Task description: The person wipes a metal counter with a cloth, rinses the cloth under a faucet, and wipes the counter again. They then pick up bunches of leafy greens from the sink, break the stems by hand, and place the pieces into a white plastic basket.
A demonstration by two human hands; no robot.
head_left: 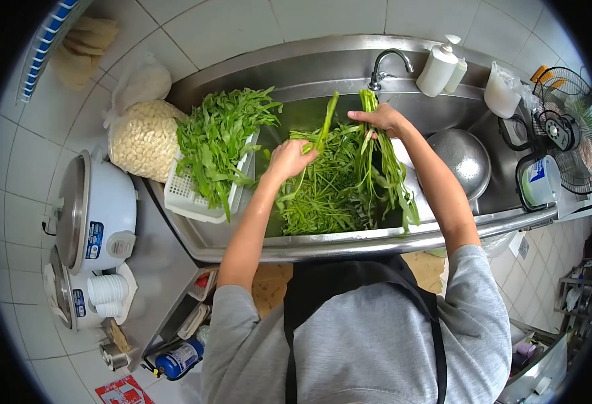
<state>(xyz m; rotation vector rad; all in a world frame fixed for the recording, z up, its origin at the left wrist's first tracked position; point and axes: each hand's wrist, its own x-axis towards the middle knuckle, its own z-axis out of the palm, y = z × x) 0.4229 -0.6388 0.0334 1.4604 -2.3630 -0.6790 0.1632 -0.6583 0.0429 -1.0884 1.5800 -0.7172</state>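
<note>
Leafy green vegetables with long stems (329,195) fill the left part of a steel sink (269,252). My left hand (290,159) is closed around a few thick green stems that point up and right. To its right, my right hand (382,121) grips a bunch of greens (371,158) near the stem ends, its leaves hanging down toward the sink's front edge. A white perforated basket (195,202) left of my left hand holds a heap of leafy greens (222,135).
A faucet (380,67) rises behind my right hand, with pump bottles (439,69) beside it. A metal bowl (461,161) lies in the sink's right part. A fan (565,131) stands far right. A bag of pale pieces (144,138) and a rice cooker (104,212) are left.
</note>
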